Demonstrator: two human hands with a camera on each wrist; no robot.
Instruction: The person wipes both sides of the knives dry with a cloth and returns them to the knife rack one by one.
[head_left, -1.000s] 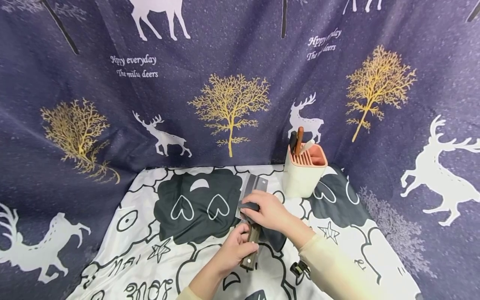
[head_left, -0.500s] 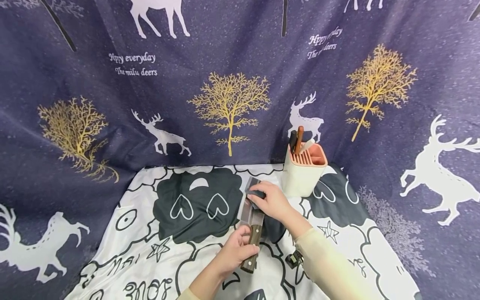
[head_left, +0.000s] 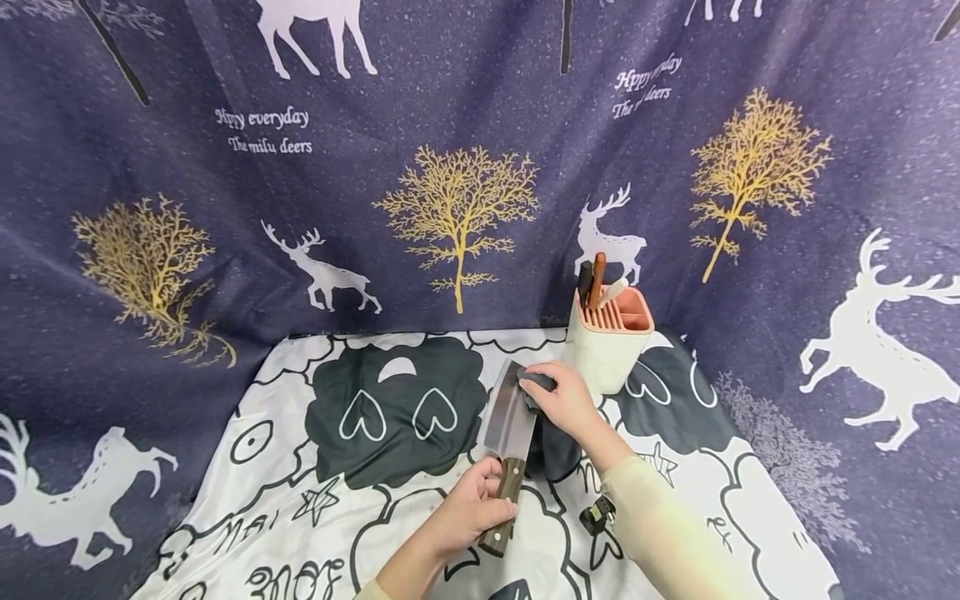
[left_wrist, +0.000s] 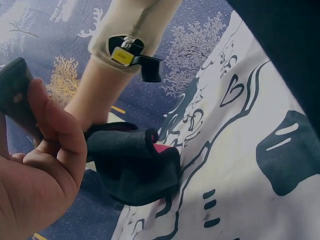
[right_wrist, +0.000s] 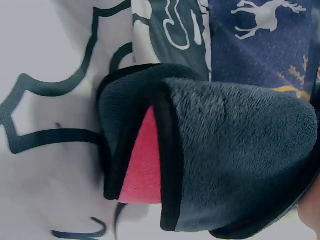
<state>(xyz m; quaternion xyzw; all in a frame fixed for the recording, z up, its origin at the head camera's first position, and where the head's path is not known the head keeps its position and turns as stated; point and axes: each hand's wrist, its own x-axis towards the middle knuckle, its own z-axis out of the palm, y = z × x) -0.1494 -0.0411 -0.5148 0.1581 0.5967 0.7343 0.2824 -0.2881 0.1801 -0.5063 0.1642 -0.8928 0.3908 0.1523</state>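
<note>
My left hand [head_left: 474, 502] grips the brown wooden handle of a cleaver [head_left: 507, 423], whose broad shiny blade points away from me. In the left wrist view, the handle [left_wrist: 19, 92] shows in the curled fingers. At the far right edge of the blade, my right hand [head_left: 564, 400] pinches a dark grey cloth [head_left: 560, 450]. The cloth hangs in folds below that hand, and its pink underside shows in the right wrist view, where the cloth [right_wrist: 240, 145] fills much of the picture. Whether the cloth touches the blade is hard to tell.
A white knife block [head_left: 602, 362] with a pink slotted top stands beyond my right hand, holding a few handles in black, brown and white. Black-and-white patterned fabric [head_left: 288, 467] covers the table. A dark blue curtain [head_left: 480, 100] with deer and trees hangs behind.
My right hand has moved with the cloth from the lower part of the blade to its far right edge, uncovering the blade. My left hand keeps its grip, and the cleaver has shifted slightly nearer.
</note>
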